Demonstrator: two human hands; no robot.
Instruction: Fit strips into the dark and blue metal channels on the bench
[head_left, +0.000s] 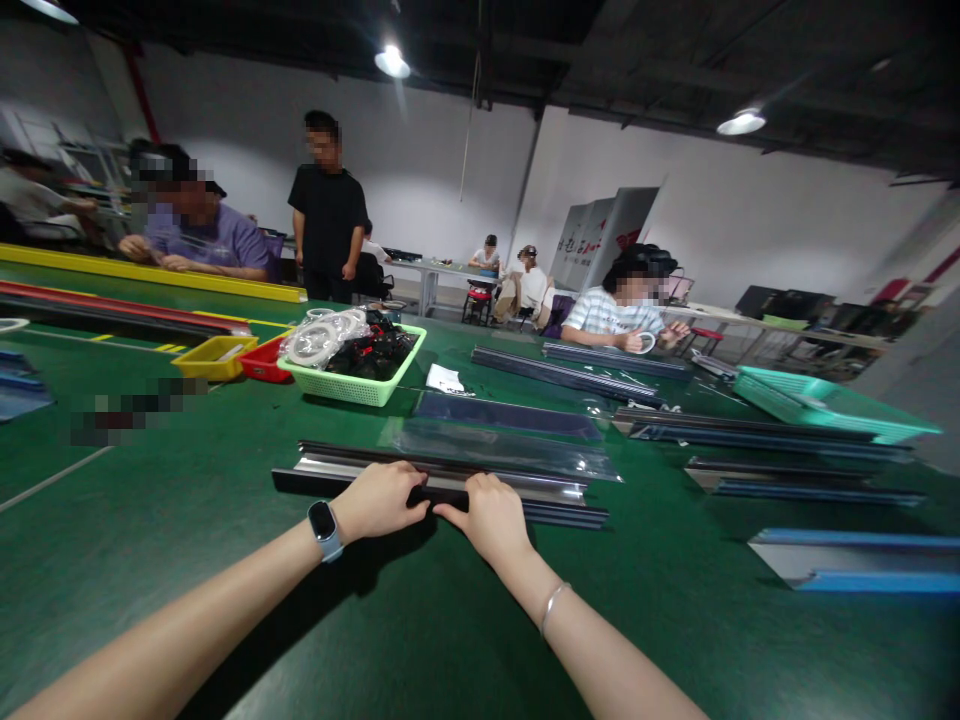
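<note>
A long black channel-shaped profile (322, 478) with a shiny inner face lies crosswise on the green table in front of me. My left hand (384, 498) grips its near wall just left of the middle, thumb on the near side and fingers curled over into the channel. Close beside it, my right hand (491, 515) holds the same wall, its thumb pointing towards the left thumb. The fingertips of both hands are partly hidden inside the channel. Just beyond the profile lie a clear plastic sleeve (517, 452) and a dark flat strip (510, 414).
A green basket (349, 388) holds tape rolls and black parts, beside red (264, 362) and yellow trays (214, 357). More profiles (795, 478) lie to the right, near a turquoise basket (840, 402). People sit across the table (360, 640); one person (328, 215) stands.
</note>
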